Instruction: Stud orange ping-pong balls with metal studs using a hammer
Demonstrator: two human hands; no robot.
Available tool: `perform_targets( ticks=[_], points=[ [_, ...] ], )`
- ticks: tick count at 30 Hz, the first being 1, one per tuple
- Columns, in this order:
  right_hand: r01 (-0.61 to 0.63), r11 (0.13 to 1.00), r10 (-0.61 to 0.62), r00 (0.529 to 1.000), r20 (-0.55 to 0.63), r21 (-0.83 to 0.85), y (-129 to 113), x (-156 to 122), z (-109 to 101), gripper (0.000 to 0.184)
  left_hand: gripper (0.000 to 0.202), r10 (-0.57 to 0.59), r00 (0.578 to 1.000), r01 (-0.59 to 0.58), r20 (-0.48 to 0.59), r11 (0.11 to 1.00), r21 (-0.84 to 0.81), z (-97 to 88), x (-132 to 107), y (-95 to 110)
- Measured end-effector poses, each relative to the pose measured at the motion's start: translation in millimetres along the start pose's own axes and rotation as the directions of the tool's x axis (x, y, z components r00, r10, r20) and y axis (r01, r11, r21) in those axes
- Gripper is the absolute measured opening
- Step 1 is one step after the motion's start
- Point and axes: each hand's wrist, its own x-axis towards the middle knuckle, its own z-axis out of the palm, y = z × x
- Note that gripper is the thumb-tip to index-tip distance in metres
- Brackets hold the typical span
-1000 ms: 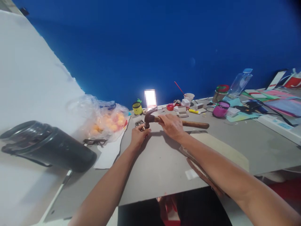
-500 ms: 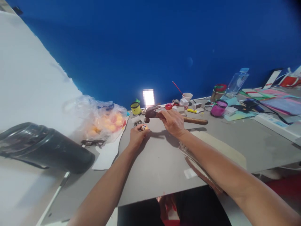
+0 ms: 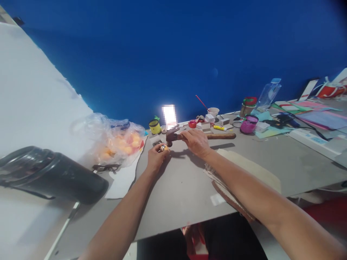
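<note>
A claw hammer (image 3: pixel 221 136) with a wooden handle and dark metal head lies level in the grip of my right hand (image 3: pixel 197 143), whose fingers wrap the handle close to the head. The striking face hangs just beside and over a small shiny gold-and-orange thing (image 3: pixel 164 147); whether they touch I cannot tell. That small thing is pinched by the fingers of my left hand (image 3: pixel 156 159), low over the table. Right behind the left hand sits a small open box (image 3: pixel 156 140) with shiny contents, partly hidden.
A large dark bottle (image 3: pixel 78 177) lies tilted on the left, near glasses (image 3: pixel 106 167) and a plastic bag of orange fruit (image 3: pixel 124 142). Beige fabric (image 3: pixel 252 169) lies under my right forearm. A yellow cup (image 3: pixel 154 127), purple pouch (image 3: pixel 248 124) and power strip (image 3: pixel 311 142) stand further back.
The hammer has come down, its striking face now closer to the small shiny thing. My left hand keeps its pinch. The whole view has shifted slightly.
</note>
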Motion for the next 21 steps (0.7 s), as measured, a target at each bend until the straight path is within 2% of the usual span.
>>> perform_targets(
  ticks=[6,11,16,21],
  points=[
    [-0.188,0.982,0.190,0.978,0.082,-0.027,11.3,0.8,-1.3,0.025,0.050,0.118,0.990,-0.119,0.079,0.993,0.000,1.8,-4.6,3.0],
    [-0.302,0.952,0.302,0.922,0.243,-0.039,17.2,1.7,4.2,0.018,0.039,0.154,0.987,-0.156,0.048,0.987,0.033,2.7,-6.1,7.5],
    [-0.342,0.937,0.347,0.891,0.292,-0.070,20.3,2.2,12.5,0.023,0.042,0.161,0.982,-0.163,0.100,0.986,0.016,1.6,-3.2,2.0],
    [-0.295,0.949,0.314,0.899,0.304,-0.108,25.1,-0.6,19.5,0.026,0.046,0.220,0.967,-0.236,0.132,0.964,0.126,-0.1,0.4,-6.7]
  ],
)
